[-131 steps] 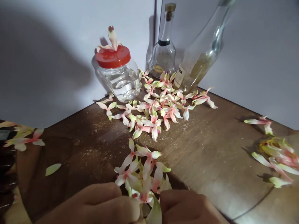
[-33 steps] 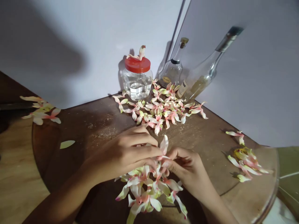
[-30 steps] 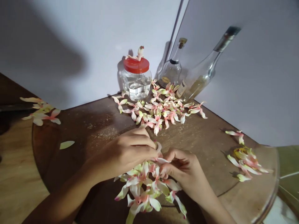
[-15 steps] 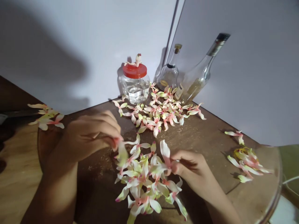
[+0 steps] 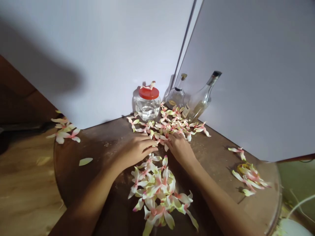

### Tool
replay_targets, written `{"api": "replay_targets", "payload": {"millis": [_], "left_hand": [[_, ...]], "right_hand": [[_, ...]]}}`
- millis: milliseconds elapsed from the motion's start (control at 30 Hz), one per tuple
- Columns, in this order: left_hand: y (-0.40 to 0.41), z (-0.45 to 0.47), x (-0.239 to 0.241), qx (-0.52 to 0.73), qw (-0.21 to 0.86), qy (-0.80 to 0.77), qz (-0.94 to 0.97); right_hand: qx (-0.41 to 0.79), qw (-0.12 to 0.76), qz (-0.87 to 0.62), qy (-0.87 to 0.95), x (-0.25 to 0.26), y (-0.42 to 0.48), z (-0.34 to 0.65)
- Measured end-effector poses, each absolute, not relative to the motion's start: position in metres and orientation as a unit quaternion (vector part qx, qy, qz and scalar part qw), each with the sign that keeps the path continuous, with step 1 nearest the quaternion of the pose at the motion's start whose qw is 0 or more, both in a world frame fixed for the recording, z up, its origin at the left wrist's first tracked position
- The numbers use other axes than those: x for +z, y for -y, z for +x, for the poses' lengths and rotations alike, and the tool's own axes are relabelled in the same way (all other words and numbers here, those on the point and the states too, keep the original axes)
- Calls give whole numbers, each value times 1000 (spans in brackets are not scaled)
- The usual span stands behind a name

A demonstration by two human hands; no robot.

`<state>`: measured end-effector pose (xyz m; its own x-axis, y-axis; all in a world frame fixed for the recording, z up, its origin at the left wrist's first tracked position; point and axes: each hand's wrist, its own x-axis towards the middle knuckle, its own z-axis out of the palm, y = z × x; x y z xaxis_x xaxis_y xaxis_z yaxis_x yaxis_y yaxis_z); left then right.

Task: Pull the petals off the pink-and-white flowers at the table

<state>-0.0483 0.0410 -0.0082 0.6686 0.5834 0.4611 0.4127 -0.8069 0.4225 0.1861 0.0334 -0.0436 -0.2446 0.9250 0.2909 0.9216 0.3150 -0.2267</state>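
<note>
My left hand [image 5: 136,149] lies low over the round wooden table [image 5: 98,144], fingers stretched forward, their tips at a loose pink-and-cream flower. My right hand [image 5: 180,149] reaches beside it to the near edge of the loose flower pile [image 5: 172,123]; its fingers are mostly hidden behind the back of the hand. Between my forearms, nearer to me, lies a bunched cluster of the same flowers [image 5: 157,190], which neither hand touches.
Behind the pile, in the wall corner, stand a clear jar with a red lid [image 5: 148,103] topped by one flower, and two glass bottles [image 5: 176,96] [image 5: 200,101]. More flowers lie at the right [image 5: 248,175] and far left [image 5: 64,131]. A single petal [image 5: 85,161] lies left.
Both hands let go of the near flower cluster and moved forward to the loose pile. The camera pulled back and tilted up.
</note>
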Motion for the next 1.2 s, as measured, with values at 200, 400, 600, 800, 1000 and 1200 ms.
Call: {"api": "replay_targets", "payload": {"millis": [200,400,600,800,1000,1200], "left_hand": [[-42,-44,-15,379,126,-274,875],[-40,-40,-13,461,260,-302,793],[-41,-34,-18,471,303,-302,771],[-37,-30,-19,462,336,-294,767],[-34,-30,-21,449,364,-316,752],[-26,-26,-15,436,381,-341,740]], "right_hand": [[-74,215,-548,805,-23,-29,176],[-131,268,-451,841,14,-2,156],[16,279,-451,848,22,15,157],[93,265,-455,845,22,27,174],[87,246,-456,851,5,21,183],[-5,274,-398,876,-29,16,183]]}}
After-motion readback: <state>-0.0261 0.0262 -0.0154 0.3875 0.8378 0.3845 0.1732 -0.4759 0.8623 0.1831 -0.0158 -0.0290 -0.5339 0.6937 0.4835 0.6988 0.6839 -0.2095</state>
